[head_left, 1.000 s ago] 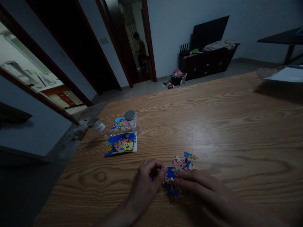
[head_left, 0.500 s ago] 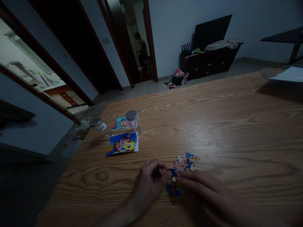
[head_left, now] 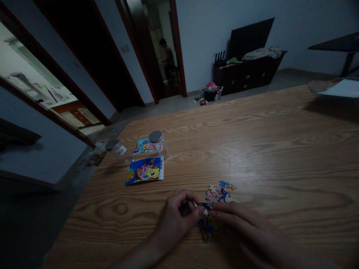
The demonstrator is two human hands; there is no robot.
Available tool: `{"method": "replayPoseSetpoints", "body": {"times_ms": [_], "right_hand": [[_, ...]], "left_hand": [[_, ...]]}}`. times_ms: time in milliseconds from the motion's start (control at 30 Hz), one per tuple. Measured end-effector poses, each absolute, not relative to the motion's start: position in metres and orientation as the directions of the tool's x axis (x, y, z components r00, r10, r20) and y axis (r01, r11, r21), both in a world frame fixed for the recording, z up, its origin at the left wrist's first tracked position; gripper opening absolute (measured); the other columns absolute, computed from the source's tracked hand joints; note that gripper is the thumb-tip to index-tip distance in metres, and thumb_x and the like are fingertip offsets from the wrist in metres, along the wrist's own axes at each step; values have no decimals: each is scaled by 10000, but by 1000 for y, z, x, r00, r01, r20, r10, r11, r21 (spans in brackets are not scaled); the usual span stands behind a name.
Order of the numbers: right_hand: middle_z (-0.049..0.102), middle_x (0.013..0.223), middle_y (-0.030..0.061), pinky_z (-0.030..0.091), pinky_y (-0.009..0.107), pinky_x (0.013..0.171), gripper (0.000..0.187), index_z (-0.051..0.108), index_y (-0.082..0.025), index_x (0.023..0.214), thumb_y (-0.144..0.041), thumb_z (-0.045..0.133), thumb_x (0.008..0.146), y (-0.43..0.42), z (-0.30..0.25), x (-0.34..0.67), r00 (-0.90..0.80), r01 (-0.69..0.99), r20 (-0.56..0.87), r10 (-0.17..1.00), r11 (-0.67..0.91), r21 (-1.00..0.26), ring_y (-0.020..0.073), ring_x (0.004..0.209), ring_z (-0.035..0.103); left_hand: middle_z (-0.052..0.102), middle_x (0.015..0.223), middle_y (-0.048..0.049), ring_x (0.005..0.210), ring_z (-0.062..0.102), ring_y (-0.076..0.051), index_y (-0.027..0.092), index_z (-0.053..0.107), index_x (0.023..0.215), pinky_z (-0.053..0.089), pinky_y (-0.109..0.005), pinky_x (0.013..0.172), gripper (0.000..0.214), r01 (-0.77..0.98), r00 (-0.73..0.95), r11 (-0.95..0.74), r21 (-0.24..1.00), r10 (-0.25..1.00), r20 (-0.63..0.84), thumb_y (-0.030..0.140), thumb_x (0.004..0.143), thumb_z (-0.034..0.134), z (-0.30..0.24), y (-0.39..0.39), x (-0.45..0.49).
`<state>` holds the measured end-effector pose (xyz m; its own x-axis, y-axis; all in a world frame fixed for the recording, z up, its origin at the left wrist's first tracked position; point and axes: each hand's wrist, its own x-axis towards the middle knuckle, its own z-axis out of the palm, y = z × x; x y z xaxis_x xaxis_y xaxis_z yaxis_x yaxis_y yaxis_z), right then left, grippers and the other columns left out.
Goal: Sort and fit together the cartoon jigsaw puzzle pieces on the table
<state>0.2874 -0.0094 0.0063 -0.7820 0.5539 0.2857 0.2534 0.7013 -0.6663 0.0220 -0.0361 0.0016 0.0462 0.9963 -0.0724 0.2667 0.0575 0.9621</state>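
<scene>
Wooden table (head_left: 280, 149) surface is seen bare far to the right of and beyond the puzzle pieces (head_left: 218, 193). Its left edge lies well left of them, past a picture card (head_left: 144, 170) and two jars (head_left: 156, 139). Just in front of the puzzle pieces, a blue piece (head_left: 205, 206) is pinched narrowly by the curled left hand (head_left: 174, 220). It is also touched by the flat, outstretched fingertips of the right hand (head_left: 241, 224).

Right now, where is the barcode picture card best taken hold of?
Take the picture card by its near right corner, at the barcode strip. It lies flat on the table, so only an edge offers a grip: nail under, thumb on top. Come from the near right, over bare wood; a lidded jar sits at its far edge.
</scene>
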Motion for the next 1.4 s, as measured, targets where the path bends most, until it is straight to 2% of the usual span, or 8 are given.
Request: {"method": "replayPoseSetpoints", "body": {"times_ms": [233,433,600,700,800,933,1133,1400], "right_hand": [[639,1501,73,532,355,1124,677,515,-323,1547,-69,595,925,-9,16,286,-763,272,260,592,659,-701,236,1351,638],[672,1459,73,546,381,1119,489,598,-319,1476,-186,599,1005,-10,19,283,-713,314,201,672,562,-765,245,1327,655],[690,1430,83,566,380,1098,490,610,-309,1465,-194,607,989,-11,18,283,-697,317,206,686,553,-770,256,1299,673],[718,1377,79,582,353,1072,474,620,-297,1434,-172,605,977,-10,22,282,-713,302,209,670,561,-771,237,1249,701],[741,1314,76,598,337,1039,385,670,-284,1325,-140,577,980,-9,28,280,-742,272,180,646,535,-800,218,1202,720],[714,1354,92,590,382,1052,295,700,-270,1208,-138,565,982,-8,30,280,-762,270,142,632,509,-817,239,1265,685],[714,1318,95,600,377,1017,294,705,-268,1172,-117,550,972,-8,32,278,-780,238,156,606,517,-822,241,1232,692],[747,1117,64,624,332,890,312,689,-251,1129,-71,509,948,-7,34,275,-805,222,160,571,540,-812,199,1029,728]], "left_hand": [[629,784,-13,706,578,-153,171,748,924,447,-231,654,165,304,29,55,951,997,-67,332,921,710,-1,-35,21],[657,782,-31,719,593,-171,178,759,899,452,-238,639,189,374,40,17,927,999,-34,341,944,673,3,-33,22],[669,795,-37,708,596,-171,178,759,888,457,-242,641,186,381,38,5,925,999,-21,339,936,678,3,-33,21],[656,795,-34,694,584,-164,175,751,876,450,-240,634,180,383,29,21,923,999,-34,329,932,676,1,-33,22],[634,768,-25,679,561,-154,171,733,840,428,-228,609,160,385,23,24,923,999,-36,299,916,676,0,-34,22],[594,717,-8,639,524,-143,170,725,845,401,-217,565,197,332,17,60,941,997,-69,344,921,672,1,-35,22],[517,627,33,541,457,-118,173,716,859,371,-211,512,208,273,16,105,956,993,-113,365,923,670,0,-35,21],[506,636,44,529,441,-100,165,666,843,349,-191,486,304,190,1,145,971,989,-148,460,909,699,5,-33,23]]}}
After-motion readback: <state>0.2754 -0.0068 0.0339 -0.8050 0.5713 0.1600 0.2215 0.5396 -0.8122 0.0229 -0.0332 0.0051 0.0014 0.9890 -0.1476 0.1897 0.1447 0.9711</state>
